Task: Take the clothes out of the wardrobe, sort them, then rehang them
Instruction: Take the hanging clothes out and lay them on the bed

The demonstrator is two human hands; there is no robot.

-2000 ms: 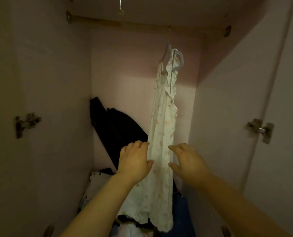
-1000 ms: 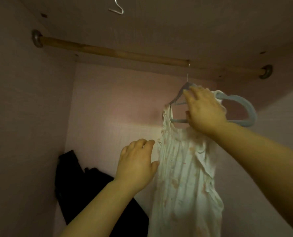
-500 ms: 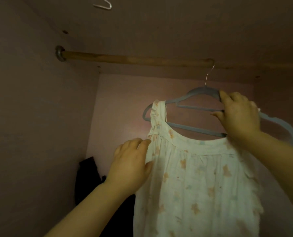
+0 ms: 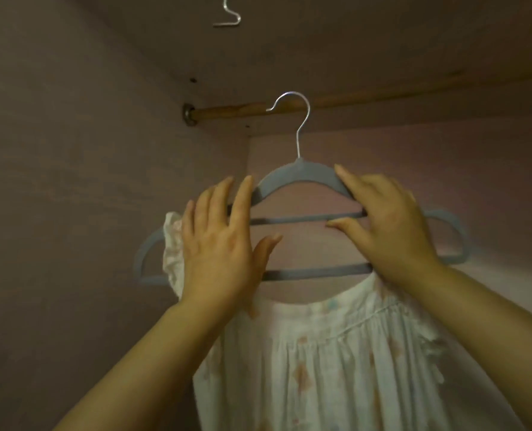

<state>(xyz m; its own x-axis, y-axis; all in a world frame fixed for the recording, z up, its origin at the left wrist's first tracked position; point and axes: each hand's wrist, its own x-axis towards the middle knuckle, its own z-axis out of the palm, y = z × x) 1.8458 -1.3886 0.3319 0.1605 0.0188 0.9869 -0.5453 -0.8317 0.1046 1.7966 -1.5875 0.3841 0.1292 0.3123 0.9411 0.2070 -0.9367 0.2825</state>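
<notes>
- The left hand (image 4: 221, 244) is flat, with its fingers straight and spread a little. They point up and lie on the left side of the grey hanger (image 4: 302, 175). The thumb sticks out to the side, toward the other hand.
- The right hand (image 4: 389, 225) holds the right side of the hanger. Its first finger lies along the top of the hanger and its thumb pokes out just under the middle bar.
- The top of the hanger sits between the two hands.
- A white dress (image 4: 336, 368) with little pale shapes on it hangs on the hanger, below both hands. Its frilly sleeve peeks out just left of the left hand.
- The hanger's silver hook (image 4: 304, 132) stands above the hands, in front of the wooden rod (image 4: 233, 108). I cannot tell if it sits on the rod.
- High above the hands, a bent wire hook (image 4: 232, 12) hangs down.
- Pink wardrobe walls (image 4: 72, 181) are all around.
</notes>
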